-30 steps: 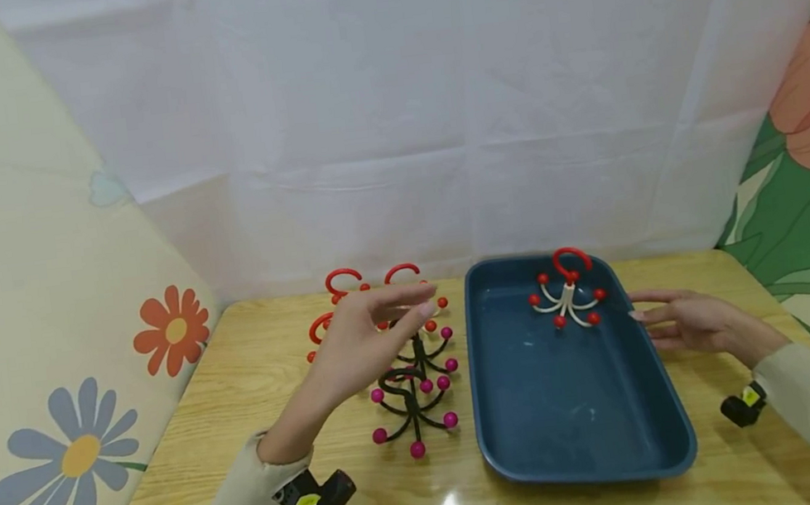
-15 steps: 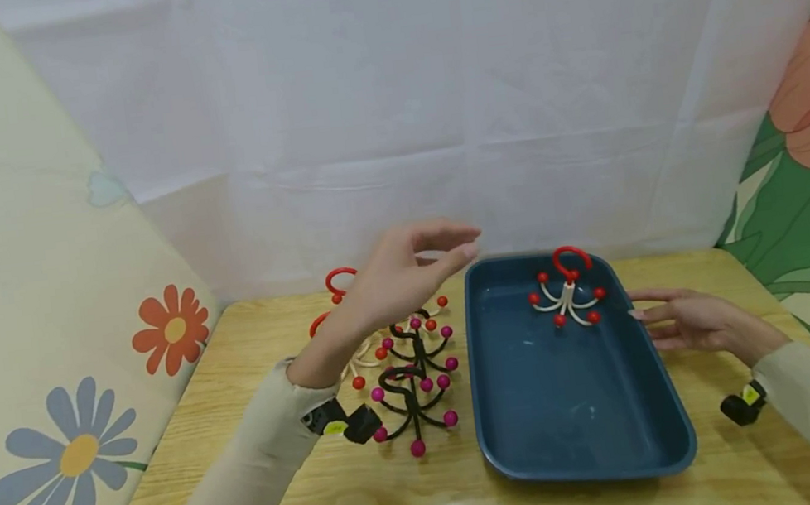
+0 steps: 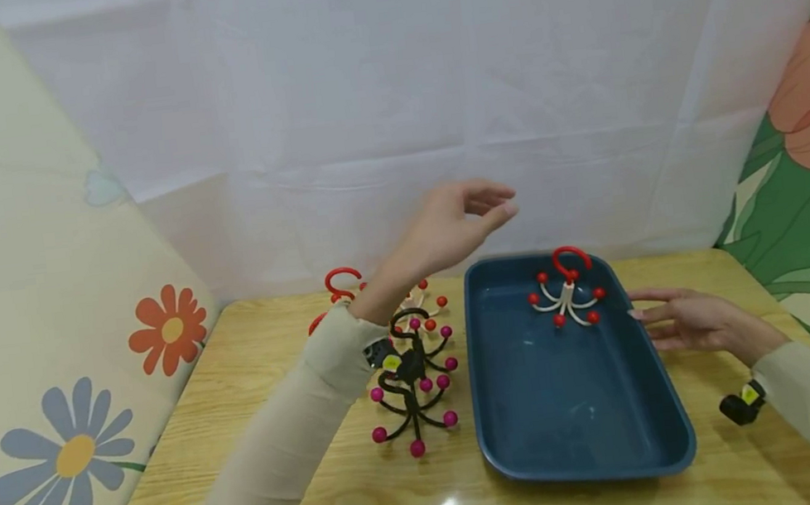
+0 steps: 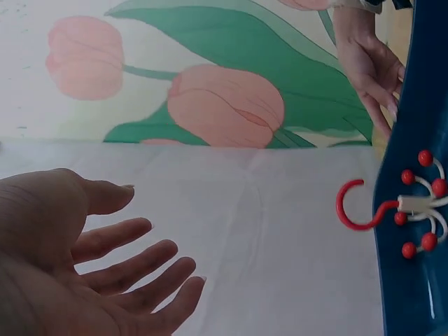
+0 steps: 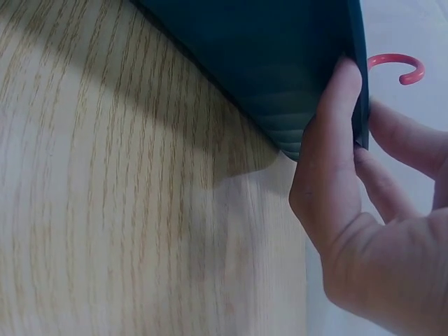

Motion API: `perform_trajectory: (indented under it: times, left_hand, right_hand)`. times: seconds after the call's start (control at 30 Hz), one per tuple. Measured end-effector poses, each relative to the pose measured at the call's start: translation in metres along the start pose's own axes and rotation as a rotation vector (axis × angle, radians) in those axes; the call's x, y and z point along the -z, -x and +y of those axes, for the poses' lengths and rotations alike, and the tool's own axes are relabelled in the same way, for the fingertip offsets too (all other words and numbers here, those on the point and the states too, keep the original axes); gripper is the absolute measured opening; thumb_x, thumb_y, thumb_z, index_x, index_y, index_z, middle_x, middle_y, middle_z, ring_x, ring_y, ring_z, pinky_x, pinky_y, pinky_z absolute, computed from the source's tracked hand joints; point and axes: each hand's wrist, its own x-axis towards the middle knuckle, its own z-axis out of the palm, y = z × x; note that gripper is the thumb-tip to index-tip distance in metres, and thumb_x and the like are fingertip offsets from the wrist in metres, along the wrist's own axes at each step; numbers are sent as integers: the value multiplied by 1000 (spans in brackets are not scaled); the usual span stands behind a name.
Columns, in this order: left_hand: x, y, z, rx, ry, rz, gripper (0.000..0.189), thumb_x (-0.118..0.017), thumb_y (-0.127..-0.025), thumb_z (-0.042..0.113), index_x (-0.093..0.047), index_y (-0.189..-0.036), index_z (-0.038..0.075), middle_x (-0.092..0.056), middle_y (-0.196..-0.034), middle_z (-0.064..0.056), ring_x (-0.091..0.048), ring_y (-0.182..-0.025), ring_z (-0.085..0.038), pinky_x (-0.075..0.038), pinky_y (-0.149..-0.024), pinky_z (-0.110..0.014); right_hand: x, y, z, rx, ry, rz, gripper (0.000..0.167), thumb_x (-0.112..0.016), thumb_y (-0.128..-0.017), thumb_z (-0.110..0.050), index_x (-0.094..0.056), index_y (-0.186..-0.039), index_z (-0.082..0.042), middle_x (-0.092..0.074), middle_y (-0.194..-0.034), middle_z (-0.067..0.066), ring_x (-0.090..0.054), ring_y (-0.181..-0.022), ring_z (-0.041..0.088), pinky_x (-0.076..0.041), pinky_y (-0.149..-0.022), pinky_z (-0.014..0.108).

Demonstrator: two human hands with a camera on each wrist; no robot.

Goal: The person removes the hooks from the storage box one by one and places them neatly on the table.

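My left hand [image 3: 458, 226] is raised above the table, just beyond the blue tray's far left corner. Its fingers are loosely bent, with nothing in them; the left wrist view shows the hand [image 4: 119, 259] with fingers apart. At the tray's right side, my right hand [image 3: 690, 320] holds the rim, thumb over the edge and fingers outside. In the blue tray [image 3: 558, 410] lies a white multi-arm hanging hook [image 3: 568, 298] with red ball tips, its red hook [image 4: 350, 210] reaching past the rim. Left of the tray stand black hanging hooks [image 3: 413, 410] with magenta balls.
Behind the black ones are more white hanging hooks with red tops [image 3: 342, 274], partly hidden by my left forearm. The wooden table [image 3: 358, 499] meets a white cloth backdrop [image 3: 346, 126], with flower-printed cloth [image 3: 76, 457] at both sides.
My left hand has risen and moved to the right, from over the hanging hooks toward the tray's far side. The right hand and the tray have stayed put.
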Motion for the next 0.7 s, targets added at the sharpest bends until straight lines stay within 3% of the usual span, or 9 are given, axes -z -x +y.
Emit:
perform_trajectory:
  times: [0.1,0.3,0.43,0.57,0.7]
  left_hand:
    - [-8,-12,-4,-8,-13,6,38,-61,-108,36,-67,-141,18,-72,-137,-5,-69,-125,-20,-57,-103,-39]
    - [-25,-35,-16,40,34,-7,38,-62,-107,34,-68,-140,15,-71,-138,-8,-69,-126,-24,-57,-104,-38]
    - [-41,-50,-25,68,38,-16,43,-62,-107,39,-66,-142,15,-70,-141,-7,-69,-127,-22,-57,-103,-37]
    - [-56,-64,-34,52,41,-37,50,-62,-106,45,-64,-145,14,-69,-144,-8,-68,-129,-21,-57,-104,-37]
    - [-73,-72,-42,58,87,2,49,-63,-105,45,-68,-141,12,-70,-141,-7,-69,-127,-21,-57,-103,-37]
  right_hand:
    - [0,-1,0,0,2,0,38,-64,-106,-17,-58,-141,-32,-75,-108,-5,-75,-100,14,-64,-87,32]
    - [1,-1,0,5,13,-4,41,-63,-107,-17,-56,-144,-31,-75,-108,-6,-74,-100,14,-64,-87,32]
    - [1,1,1,4,14,-6,42,-62,-107,-17,-55,-147,-30,-75,-109,-6,-74,-100,14,-64,-87,32]
    - [0,1,1,6,11,5,43,-63,-107,-16,-55,-146,-30,-74,-108,-6,-74,-100,13,-63,-87,32]
    - [-2,1,0,13,22,9,49,-65,-106,-18,-51,-152,-28,-74,-110,-6,-73,-102,13,-63,-88,32]
